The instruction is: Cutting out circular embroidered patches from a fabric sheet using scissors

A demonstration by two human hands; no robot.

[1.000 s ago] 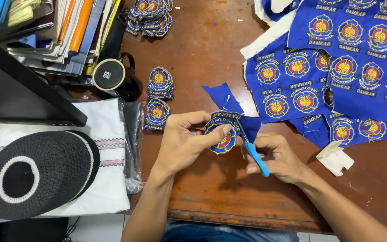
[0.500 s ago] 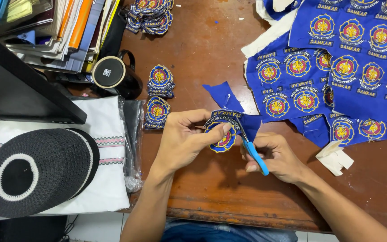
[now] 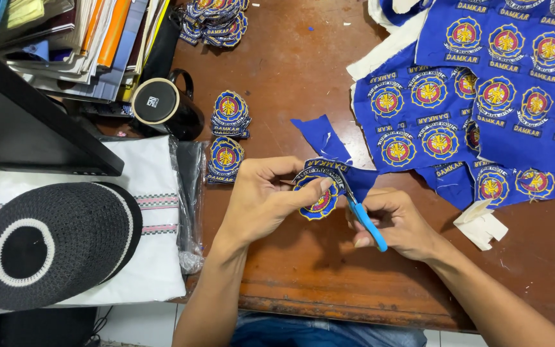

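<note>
Blue-handled scissors [image 3: 362, 217] gripped in right hand [image 3: 398, 222], left hand [image 3: 266, 198] pinching embroidered patch [image 3: 319, 193]; blades hug the border, so a slip likely nicks stitching or thumb.

At the left we see a folded white cloth in a clear plastic wrapper [image 3: 191, 193], under a black and white knitted cap. Just beyond it, a black mug [image 3: 162, 106] bears a small square white label [image 3: 152, 101] on its lid. A dark flat screen edge [image 3: 40, 122] slants across the far left.
</note>
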